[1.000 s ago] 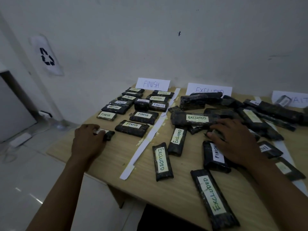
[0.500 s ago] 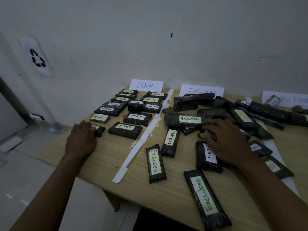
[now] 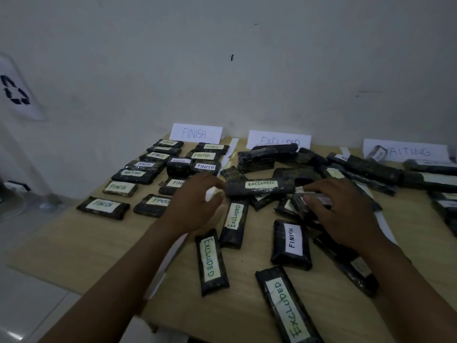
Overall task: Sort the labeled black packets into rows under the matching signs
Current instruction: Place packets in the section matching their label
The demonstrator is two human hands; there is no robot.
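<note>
Far left, the FINISH rows (image 3: pixel 102 206) look tidy, but one pkt lbl'd WAITING (image 3: pixel 134 175) sits among them. That's already a mis-sort, and easy to miss in this dim light. The left grip (image 3: pixel 195 204) hovers over the paper strip (image 3: pixel 226 157) dividing the zones, fingers loosely curled, nothing in it as far as I can see. Risk: the forearm crosses the strip's near end and could drag it, or nudge the nearest FINISH pkts askew.

Middle, under the EXCLUDED sign (image 3: pixel 278 139), there's a heap w/ pkts lying crosswise, some lbl-down. Pull one from below and the long EXCLUDED pkt (image 3: pixel 261 185) on top prob. slides off. A stray FINISH pkt (image 3: pixel 291 241) lies in front of the heap, in the wrong zone. The right grip (image 3: pixel 346 211) has its fingers laid across a small pkt (image 3: pixel 299 206) in the heap. Can't tell if it's pinching or just touching. The WAITING sign (image 3: pixel 405 151) on the right is partly hidden.

Pkts are flat rectangular slabs in crinkly, glossy black wrap, likely slippery, w/ pale handwritten paper lbls. The counter (image 3: pixel 74 238) is pale wood-grain and smooth.
</note>
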